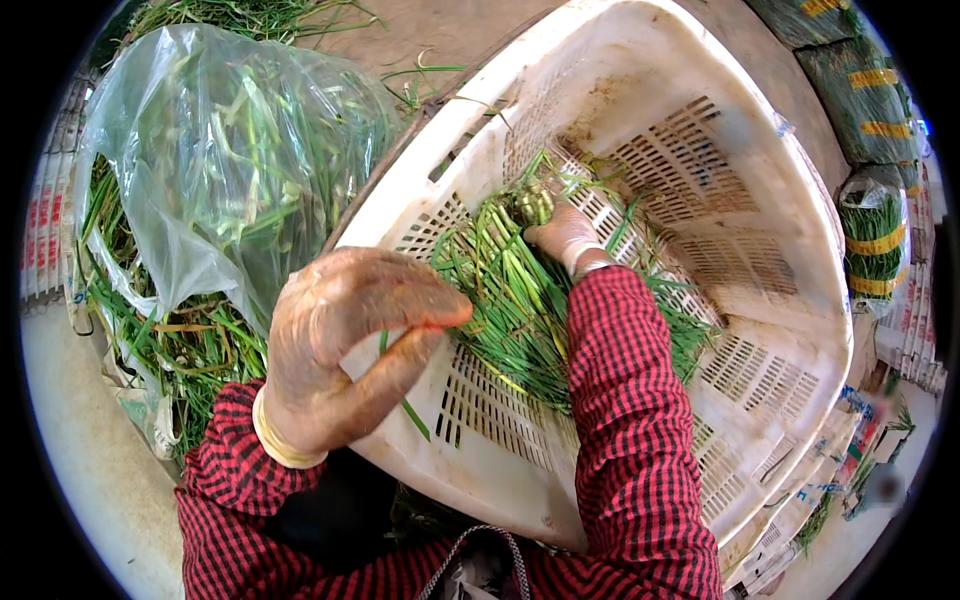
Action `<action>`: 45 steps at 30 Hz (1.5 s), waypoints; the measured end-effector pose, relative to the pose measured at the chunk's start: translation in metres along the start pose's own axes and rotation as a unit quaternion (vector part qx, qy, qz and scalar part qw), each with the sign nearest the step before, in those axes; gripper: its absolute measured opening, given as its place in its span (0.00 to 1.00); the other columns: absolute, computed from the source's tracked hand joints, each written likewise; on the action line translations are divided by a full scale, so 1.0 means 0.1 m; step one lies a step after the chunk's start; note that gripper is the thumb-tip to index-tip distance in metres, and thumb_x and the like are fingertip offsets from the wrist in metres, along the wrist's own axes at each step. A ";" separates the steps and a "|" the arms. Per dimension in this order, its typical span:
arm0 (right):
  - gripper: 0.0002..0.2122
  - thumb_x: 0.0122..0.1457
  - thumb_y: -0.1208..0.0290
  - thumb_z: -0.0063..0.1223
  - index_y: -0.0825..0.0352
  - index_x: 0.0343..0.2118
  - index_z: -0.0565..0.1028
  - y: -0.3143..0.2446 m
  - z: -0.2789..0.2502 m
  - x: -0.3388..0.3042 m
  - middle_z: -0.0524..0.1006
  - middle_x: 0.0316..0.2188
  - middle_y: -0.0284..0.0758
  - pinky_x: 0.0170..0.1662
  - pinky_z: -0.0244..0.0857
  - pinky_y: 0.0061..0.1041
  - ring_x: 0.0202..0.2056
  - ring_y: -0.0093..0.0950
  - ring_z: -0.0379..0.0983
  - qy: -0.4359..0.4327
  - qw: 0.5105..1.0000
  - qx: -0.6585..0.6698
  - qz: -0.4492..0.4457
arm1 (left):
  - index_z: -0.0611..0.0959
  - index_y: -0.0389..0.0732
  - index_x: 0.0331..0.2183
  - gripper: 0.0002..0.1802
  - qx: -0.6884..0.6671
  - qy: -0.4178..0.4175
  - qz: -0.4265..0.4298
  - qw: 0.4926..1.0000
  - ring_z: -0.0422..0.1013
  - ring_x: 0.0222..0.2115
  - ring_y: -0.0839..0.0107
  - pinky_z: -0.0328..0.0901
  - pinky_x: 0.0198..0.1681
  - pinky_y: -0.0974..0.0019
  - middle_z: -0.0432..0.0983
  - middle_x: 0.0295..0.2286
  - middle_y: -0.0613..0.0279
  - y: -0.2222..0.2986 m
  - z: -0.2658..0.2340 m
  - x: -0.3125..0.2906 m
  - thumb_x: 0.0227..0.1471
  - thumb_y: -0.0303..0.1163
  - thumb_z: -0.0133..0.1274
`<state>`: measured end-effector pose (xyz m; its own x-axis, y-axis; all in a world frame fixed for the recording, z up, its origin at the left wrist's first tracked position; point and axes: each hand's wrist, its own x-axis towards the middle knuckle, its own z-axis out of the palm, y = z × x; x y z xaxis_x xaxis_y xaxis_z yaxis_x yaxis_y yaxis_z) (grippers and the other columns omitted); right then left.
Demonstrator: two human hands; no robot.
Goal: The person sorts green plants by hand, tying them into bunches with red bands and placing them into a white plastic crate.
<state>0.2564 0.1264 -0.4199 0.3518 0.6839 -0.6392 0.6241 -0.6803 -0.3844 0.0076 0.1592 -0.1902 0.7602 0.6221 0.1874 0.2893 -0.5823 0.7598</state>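
Observation:
My left hand (pixel 350 345), in a thin, soiled glove, hovers over the near left rim of the white plastic basket (pixel 560 500). Its thumb and fingertips are pinched together, and what lies between them, if anything, cannot be made out. A loose green blade (pixel 415 420) shows behind and below the thumb. Inside the basket, my gloved right hand (pixel 568 238) grips green chives (pixel 510 260) near their pale root ends. The palm side of that hand is hidden. The leaves spread toward me across the slotted basket floor, partly covered by my right forearm.
On the left, a clear plastic bag (pixel 230 160) covers a heap of green stalks (pixel 200 350). Loose greens (pixel 230 15) lie at the far left. Along the right stand wrapped green bundles with yellow tape (pixel 875 245). The basket's high walls surround my right hand.

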 end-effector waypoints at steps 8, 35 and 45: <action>0.20 0.44 0.76 0.58 0.72 0.43 0.72 0.87 -0.79 -1.13 0.77 0.35 0.35 0.42 0.66 0.24 0.35 0.25 0.72 -0.060 0.891 0.436 -0.106 | 0.82 0.38 0.30 0.06 -0.025 0.049 0.012 0.998 0.74 0.30 0.64 0.65 0.38 0.64 0.78 0.27 0.58 -0.02 0.06 -0.02 0.45 0.24 0.54; 0.54 0.40 0.78 0.66 0.65 0.63 0.33 0.08 0.45 -5.96 0.56 0.59 0.39 0.58 0.51 0.26 0.57 0.30 0.55 0.163 0.910 0.367 -0.102 | 0.79 0.36 0.32 0.12 -0.875 -0.040 -0.309 0.371 0.73 0.24 0.67 0.70 0.33 0.65 0.75 0.24 0.60 2.20 1.07 -1.85 0.44 0.33 0.54; 0.34 0.37 0.84 0.58 0.72 0.54 0.63 0.16 -0.72 -6.69 0.74 0.39 0.32 0.42 0.65 0.21 0.39 0.23 0.70 -0.065 0.962 0.136 0.230 | 0.77 0.46 0.40 0.20 -0.861 -0.324 -0.344 0.190 0.71 0.38 0.73 0.67 0.39 0.71 0.75 0.37 0.67 2.69 1.63 -2.93 0.47 0.45 0.59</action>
<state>0.0815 -0.3233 0.0499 0.4458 0.2681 -0.8541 0.2121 -0.9586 -0.1902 -0.0428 -0.2652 -0.1425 0.9604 -0.2781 -0.0172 0.2546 0.9010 -0.3513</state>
